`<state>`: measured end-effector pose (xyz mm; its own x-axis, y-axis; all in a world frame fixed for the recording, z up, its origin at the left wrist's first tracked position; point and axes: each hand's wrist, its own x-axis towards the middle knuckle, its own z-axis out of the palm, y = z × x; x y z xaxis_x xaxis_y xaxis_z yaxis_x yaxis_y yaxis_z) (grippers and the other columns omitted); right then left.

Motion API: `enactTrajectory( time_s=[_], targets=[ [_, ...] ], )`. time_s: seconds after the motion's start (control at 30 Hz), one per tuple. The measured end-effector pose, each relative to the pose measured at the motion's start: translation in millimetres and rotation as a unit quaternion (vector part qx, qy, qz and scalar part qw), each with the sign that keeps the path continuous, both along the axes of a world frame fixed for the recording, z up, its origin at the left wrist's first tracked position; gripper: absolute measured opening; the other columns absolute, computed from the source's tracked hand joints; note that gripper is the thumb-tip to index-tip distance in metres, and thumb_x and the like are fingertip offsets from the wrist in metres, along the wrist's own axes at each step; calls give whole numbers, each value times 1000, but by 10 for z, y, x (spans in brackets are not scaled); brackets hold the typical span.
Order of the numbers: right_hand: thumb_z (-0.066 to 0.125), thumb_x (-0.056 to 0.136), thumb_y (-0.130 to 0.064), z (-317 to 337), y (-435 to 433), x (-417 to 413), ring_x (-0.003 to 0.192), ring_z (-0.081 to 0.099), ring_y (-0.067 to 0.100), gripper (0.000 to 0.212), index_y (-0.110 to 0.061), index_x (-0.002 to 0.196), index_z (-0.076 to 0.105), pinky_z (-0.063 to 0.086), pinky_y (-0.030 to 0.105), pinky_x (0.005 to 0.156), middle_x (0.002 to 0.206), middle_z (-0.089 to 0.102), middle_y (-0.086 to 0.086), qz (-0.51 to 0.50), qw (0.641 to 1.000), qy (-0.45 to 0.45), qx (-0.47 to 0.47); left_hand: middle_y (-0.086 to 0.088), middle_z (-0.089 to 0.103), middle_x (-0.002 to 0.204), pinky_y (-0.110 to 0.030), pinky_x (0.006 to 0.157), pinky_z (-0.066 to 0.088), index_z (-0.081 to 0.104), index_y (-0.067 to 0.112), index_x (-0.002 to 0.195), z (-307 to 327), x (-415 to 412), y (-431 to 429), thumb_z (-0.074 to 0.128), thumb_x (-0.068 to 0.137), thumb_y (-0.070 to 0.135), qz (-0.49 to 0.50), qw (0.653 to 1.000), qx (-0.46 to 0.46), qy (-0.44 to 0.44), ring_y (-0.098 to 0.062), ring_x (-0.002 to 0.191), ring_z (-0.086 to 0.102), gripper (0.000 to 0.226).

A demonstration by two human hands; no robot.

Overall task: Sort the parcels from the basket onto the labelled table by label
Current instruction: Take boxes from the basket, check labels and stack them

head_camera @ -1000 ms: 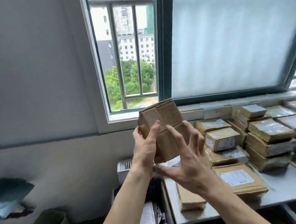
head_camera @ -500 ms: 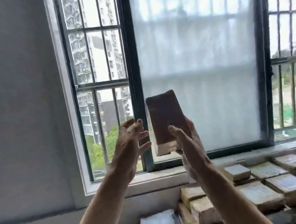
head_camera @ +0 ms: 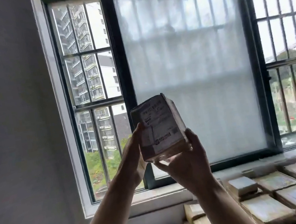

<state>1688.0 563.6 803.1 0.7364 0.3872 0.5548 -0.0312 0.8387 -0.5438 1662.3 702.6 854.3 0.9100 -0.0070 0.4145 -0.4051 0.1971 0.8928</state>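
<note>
We grip the parcel (head_camera: 161, 124) with left hand (head_camera: 134, 152) and right hand (head_camera: 188, 156), label facing us, presumably to read it.

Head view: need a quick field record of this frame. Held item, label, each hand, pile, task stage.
held item: parcel, raised in front of the window, tilted
label: white label faces the camera; text too blurred to read
left hand: left hand holds the parcel's left edge
right hand: right hand holds it from below, thumb at the right corner
pile: stacked parcels at lower right, below the sill
task stage: parcel in hand, not yet placed
</note>
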Motion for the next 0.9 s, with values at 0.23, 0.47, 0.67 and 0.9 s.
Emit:
enactTrajectory(
  time_s=[0.23,0.47,0.67,0.9],
  targets=[
    [46,99,-55,-232,-323,107,130,55,43,60,-14,141,59,53,59,98,141,58,26,-80,989,40,-115,-3,28,165,-27,111,30,17,26,161,102,101,186,75,63,65,233,909,264,-222,-16,147,31,120],
    [64,93,-51,48,-646,149,71,63,13,32,-23,107,71,46,29,66,79,71,-6,-292,799,13,-525,12,-18,170,-45,126,-11,-23,47,157,81,118,128,82,71,66,89,636,730,-235,-12,155,-19,137],
    [63,92,-63,503,-745,-19,62,59,12,42,-22,85,71,44,25,60,69,65,-5,-307,690,-123,-644,6,29,164,-34,123,21,-4,35,163,-207,139,-30,87,73,43,87,694,661,-272,-20,149,30,128],
    [67,83,-72,363,-972,59,110,63,20,80,-13,135,55,46,40,95,121,67,3,-296,855,-110,-411,-8,72,112,-35,83,62,44,30,136,-280,175,65,96,61,16,-4,924,349,-153,-12,109,69,92]
  ],
)
